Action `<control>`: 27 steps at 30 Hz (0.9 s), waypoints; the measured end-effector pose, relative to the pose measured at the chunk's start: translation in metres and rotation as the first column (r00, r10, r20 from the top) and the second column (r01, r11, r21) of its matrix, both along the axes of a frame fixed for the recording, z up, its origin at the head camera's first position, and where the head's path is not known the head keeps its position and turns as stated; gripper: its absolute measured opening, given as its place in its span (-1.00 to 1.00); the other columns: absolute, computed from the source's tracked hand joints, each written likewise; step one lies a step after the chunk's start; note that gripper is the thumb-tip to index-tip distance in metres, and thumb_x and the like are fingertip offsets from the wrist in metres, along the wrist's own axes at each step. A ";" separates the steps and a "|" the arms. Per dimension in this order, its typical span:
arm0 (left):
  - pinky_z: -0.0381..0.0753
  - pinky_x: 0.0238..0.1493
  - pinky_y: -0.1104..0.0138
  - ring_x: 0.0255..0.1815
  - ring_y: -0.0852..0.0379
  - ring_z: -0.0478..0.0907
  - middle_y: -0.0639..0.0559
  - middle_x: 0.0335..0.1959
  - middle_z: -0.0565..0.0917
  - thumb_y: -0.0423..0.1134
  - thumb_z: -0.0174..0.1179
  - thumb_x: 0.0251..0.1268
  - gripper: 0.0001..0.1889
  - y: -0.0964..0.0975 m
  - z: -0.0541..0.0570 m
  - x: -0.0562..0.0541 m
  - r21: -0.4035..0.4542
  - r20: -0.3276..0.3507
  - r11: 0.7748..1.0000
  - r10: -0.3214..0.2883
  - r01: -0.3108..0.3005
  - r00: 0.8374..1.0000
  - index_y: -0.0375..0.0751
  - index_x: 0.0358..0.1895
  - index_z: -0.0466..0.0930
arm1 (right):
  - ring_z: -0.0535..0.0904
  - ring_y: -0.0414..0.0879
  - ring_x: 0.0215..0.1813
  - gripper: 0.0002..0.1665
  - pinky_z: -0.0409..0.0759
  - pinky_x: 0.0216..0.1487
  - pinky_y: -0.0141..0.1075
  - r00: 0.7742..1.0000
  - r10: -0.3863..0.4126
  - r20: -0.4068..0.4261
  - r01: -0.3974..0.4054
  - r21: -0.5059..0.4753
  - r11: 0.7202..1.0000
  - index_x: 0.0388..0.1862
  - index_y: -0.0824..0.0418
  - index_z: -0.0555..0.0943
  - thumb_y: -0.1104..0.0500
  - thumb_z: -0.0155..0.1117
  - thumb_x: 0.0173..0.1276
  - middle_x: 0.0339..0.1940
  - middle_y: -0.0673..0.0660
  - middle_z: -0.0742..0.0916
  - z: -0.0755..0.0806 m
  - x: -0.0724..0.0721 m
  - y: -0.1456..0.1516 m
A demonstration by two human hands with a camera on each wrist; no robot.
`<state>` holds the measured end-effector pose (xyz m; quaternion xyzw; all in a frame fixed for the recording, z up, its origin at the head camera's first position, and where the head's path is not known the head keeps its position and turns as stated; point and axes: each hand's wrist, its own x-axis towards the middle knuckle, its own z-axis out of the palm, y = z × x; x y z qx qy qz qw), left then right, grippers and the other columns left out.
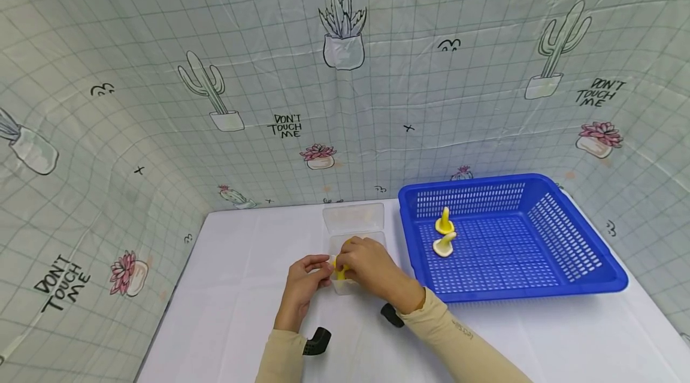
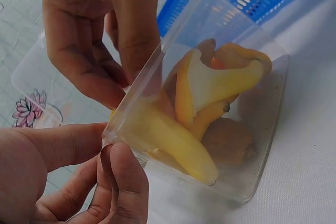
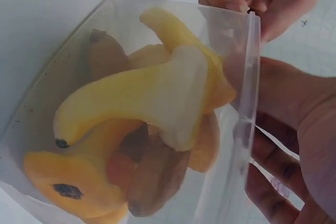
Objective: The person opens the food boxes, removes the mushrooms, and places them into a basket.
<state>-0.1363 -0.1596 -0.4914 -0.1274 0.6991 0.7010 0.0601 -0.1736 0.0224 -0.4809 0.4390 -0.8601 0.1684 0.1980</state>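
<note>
The left grip (image 1: 303, 284) is pinching the rim of an open, clear plastic box (image 1: 346, 289), and the right grip (image 1: 372, 263) is sitting at the box's mouth — whether it is clasping anything, I cannot tell. A long-stalked yellow mushroom-shaped piece (image 2: 173, 137) is leaning inside the box, near its rim. Good handling is probably depending on that bracing pinch (the thin wall is likely flexing) — and on keeping the stalk from snagging the rounded brown piece (image 2: 228, 142) beside it. Right of the box, a blue perforated plastic basket (image 1: 517, 295) is standing.
</note>
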 end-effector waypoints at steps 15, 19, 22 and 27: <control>0.68 -0.36 0.47 -0.43 0.21 0.59 -0.10 -0.21 0.70 -0.53 0.30 0.39 -0.66 0.000 -0.001 -0.001 0.006 -0.002 1.000 -0.002 0.002 1.000 -0.62 0.17 0.56 | 0.69 -0.07 -0.14 -0.72 0.63 -0.17 -0.22 0.995 -0.094 -0.010 0.092 -0.132 0.987 -0.30 0.11 0.73 0.33 0.67 0.07 -0.27 -0.03 0.81 -0.007 0.002 -0.003; 0.67 -0.37 0.47 -0.44 0.22 0.58 -0.03 -0.26 0.67 -0.54 0.31 0.37 -0.66 0.000 -0.001 -0.001 0.019 -0.006 1.000 0.001 0.000 1.000 -0.62 0.16 0.56 | 0.67 -0.07 -0.13 -0.74 0.62 -0.15 -0.22 0.994 -0.105 0.007 0.105 -0.157 0.982 -0.25 0.12 0.77 0.35 0.62 0.11 -0.23 -0.02 0.82 -0.006 0.004 -0.002; 0.67 -0.37 0.48 -0.45 0.23 0.58 0.02 -0.29 0.66 -0.54 0.29 0.38 -0.67 0.000 -0.001 -0.001 0.025 -0.006 1.000 0.001 -0.001 1.000 -0.62 0.16 0.56 | 0.66 -0.07 -0.13 -0.75 0.61 -0.16 -0.22 0.994 -0.106 0.016 0.107 -0.178 0.978 -0.23 0.12 0.78 0.37 0.59 0.14 -0.21 -0.02 0.82 -0.004 0.006 -0.001; 0.67 -0.36 0.48 -0.44 0.23 0.58 -0.01 -0.25 0.67 -0.55 0.25 0.40 -0.67 -0.001 -0.002 -0.001 0.027 -0.002 1.000 -0.005 0.005 1.000 -0.61 0.17 0.55 | 0.66 -0.08 -0.13 -0.77 0.64 -0.14 -0.22 0.993 -0.114 0.011 0.114 -0.223 0.968 -0.23 0.13 0.80 0.38 0.58 0.18 -0.19 -0.02 0.82 0.000 0.009 0.001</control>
